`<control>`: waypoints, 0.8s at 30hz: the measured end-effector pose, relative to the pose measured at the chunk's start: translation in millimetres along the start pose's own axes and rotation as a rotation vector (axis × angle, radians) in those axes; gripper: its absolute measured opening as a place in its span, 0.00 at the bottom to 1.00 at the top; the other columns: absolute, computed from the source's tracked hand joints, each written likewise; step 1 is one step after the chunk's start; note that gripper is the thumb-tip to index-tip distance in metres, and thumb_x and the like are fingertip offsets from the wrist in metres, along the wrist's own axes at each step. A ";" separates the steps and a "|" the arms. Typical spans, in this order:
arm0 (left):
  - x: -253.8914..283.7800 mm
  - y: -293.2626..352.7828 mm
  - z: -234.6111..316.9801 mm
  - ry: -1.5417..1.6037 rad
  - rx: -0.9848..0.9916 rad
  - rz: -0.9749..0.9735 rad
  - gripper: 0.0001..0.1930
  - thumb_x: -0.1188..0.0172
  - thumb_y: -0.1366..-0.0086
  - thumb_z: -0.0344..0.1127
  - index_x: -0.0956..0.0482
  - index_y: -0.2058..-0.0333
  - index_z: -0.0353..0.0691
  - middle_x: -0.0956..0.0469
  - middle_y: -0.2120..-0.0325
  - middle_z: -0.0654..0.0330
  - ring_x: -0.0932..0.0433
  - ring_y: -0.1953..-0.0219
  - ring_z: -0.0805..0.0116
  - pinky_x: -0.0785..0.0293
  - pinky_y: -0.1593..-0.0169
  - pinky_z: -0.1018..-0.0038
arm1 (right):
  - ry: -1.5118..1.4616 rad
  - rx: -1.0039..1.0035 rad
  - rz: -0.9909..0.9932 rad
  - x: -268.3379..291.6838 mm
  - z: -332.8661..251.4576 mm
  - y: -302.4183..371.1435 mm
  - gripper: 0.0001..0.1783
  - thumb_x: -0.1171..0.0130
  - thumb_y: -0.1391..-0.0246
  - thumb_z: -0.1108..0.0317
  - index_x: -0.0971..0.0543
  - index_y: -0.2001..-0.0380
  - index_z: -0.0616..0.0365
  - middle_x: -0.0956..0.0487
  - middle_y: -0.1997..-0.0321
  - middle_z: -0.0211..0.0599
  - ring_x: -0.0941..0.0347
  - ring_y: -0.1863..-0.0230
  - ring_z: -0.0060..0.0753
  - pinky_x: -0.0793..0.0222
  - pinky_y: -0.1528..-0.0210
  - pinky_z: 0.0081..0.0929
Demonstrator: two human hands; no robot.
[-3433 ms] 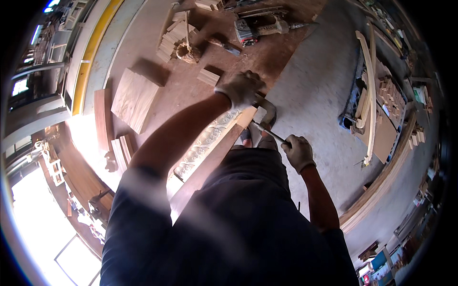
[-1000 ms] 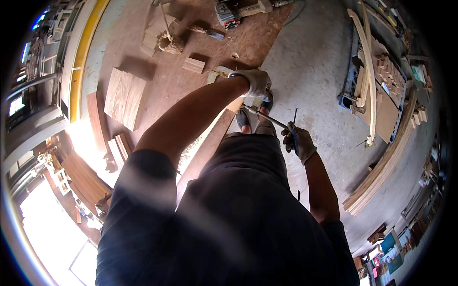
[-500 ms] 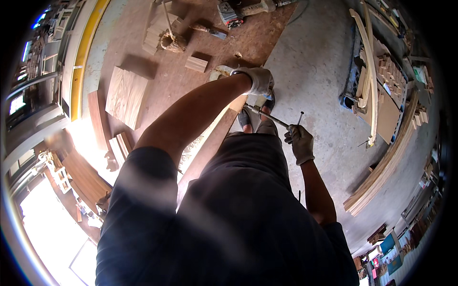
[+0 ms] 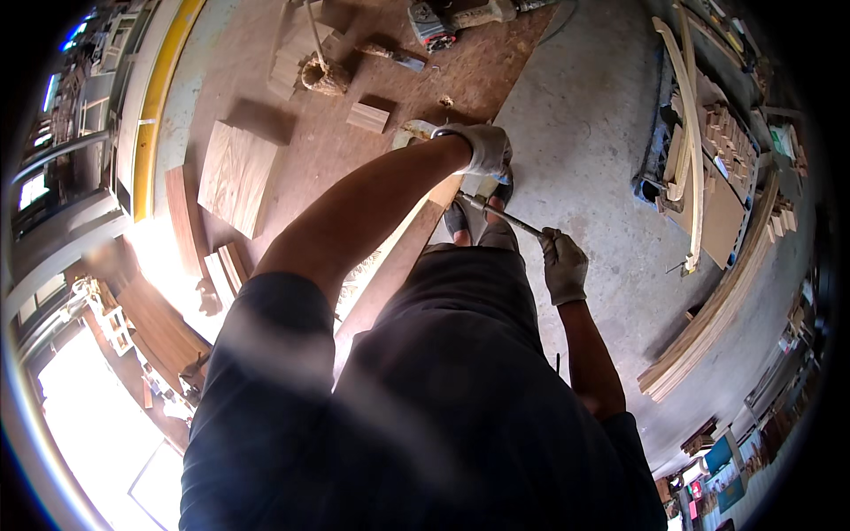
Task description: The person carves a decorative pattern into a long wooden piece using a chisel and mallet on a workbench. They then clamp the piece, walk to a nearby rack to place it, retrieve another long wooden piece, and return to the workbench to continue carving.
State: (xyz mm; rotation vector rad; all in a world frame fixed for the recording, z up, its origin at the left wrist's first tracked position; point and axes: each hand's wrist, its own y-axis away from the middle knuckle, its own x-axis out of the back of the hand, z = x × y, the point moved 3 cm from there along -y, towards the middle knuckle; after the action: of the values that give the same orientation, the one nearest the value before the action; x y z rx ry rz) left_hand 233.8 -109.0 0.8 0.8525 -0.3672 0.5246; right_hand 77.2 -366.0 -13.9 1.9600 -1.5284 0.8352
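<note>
My right hand (image 4: 564, 267), in a pale work glove, is closed round the outer end of a slim metal clamp screw (image 4: 513, 219). The rod slants up and left from it toward the bench edge. My left hand (image 4: 485, 150), also gloved, is curled at the edge of the brown workbench (image 4: 416, 96), just above the rod's far end. What its fingers grip is hidden beneath the glove. Left of that hand, a pale block (image 4: 410, 134) lies on the bench. Below the left hand, the end of a light wooden board (image 4: 443, 190) shows.
A small wood block (image 4: 367, 117), a chisel (image 4: 394, 57), a square wood panel (image 4: 237, 177) and a power tool (image 4: 431, 25) lie on the bench. Right of me, long planks (image 4: 708, 323) and a pallet of wood pieces (image 4: 726, 146) rest on the concrete floor (image 4: 589, 115).
My right hand has turned slightly at the rod's end, and the crossbar that stuck up above it no longer shows. My left hand stays in nearly the same place.
</note>
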 end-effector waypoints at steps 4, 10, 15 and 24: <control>-3.5 -2.4 -1.5 0.011 0.025 0.016 0.16 0.27 0.42 0.48 0.12 0.61 0.44 0.13 0.67 0.55 0.16 0.62 0.58 0.23 0.55 0.63 | 0.016 0.047 0.015 1.8 -2.2 -3.2 0.10 0.36 0.36 0.63 0.17 0.62 0.58 0.14 0.64 0.43 0.17 0.64 0.51 0.22 0.64 0.42; -6.9 3.0 -2.5 -0.054 0.037 0.087 0.18 0.32 0.41 0.51 0.12 0.60 0.45 0.13 0.64 0.53 0.15 0.58 0.53 0.22 0.51 0.61 | -0.218 -0.219 -0.105 -5.9 7.0 -2.6 0.12 0.42 0.32 0.63 0.18 0.64 0.61 0.16 0.70 0.42 0.17 0.69 0.34 0.22 0.66 0.33; -23.6 12.3 9.3 -0.163 0.112 0.201 0.18 0.38 0.39 0.50 0.13 0.57 0.47 0.14 0.57 0.53 0.18 0.50 0.50 0.30 0.41 0.57 | -0.464 -0.523 -0.166 -14.0 11.3 -2.4 0.20 0.48 0.28 0.57 0.21 0.68 0.63 0.20 0.78 0.35 0.24 0.80 0.25 0.27 0.73 0.28; -40.0 6.9 2.2 -0.085 0.133 0.283 0.17 0.37 0.40 0.50 0.14 0.57 0.50 0.16 0.55 0.56 0.21 0.46 0.53 0.39 0.38 0.58 | -0.778 -0.926 -0.265 -11.1 8.5 -11.2 0.19 0.44 0.30 0.55 0.23 0.69 0.60 0.25 0.79 0.32 0.30 0.84 0.25 0.35 0.84 0.26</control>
State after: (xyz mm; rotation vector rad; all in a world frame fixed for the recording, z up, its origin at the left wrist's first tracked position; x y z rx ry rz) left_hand 197.0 -118.5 -13.8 0.9597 -0.5395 0.7830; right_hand 87.5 -362.2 -28.1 1.7028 -1.5411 -0.7470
